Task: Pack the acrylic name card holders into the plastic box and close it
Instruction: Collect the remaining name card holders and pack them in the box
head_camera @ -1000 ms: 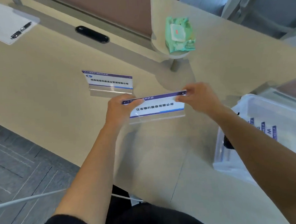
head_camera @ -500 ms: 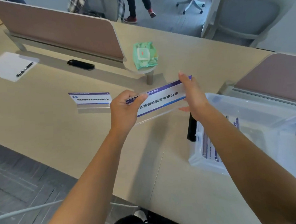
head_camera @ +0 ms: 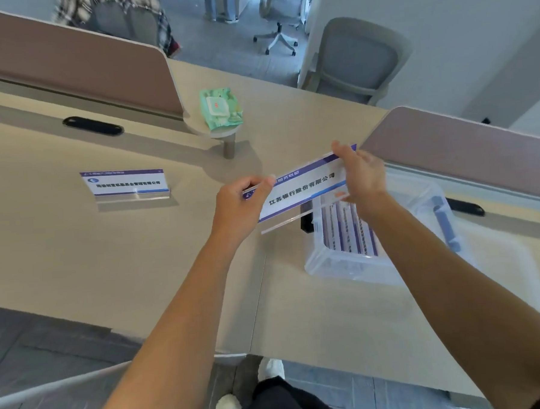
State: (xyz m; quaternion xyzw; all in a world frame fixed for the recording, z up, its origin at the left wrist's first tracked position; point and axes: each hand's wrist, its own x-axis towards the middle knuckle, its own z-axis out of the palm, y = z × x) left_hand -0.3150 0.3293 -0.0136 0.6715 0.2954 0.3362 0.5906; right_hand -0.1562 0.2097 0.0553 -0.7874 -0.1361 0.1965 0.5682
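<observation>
Left hand point(head_camera: 240, 206): pinches the left end of the held name card holder point(head_camera: 302, 190).
Right hand point(head_camera: 364, 174): grips the right end (holder tilted, in the air, over the box's near-left corner).
Plastic box point(head_camera: 328, 263): open, on the worktop point(head_camera: 77, 245), more holders inside.
Second name card holder point(head_camera: 125, 185): upright on the worktop, well left.

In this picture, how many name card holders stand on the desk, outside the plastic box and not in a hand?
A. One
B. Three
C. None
A: only one standing holder is on the desk, to the left of the hands, while the left hand and the right hand grip the held holder by its ends near the plastic box.
</observation>
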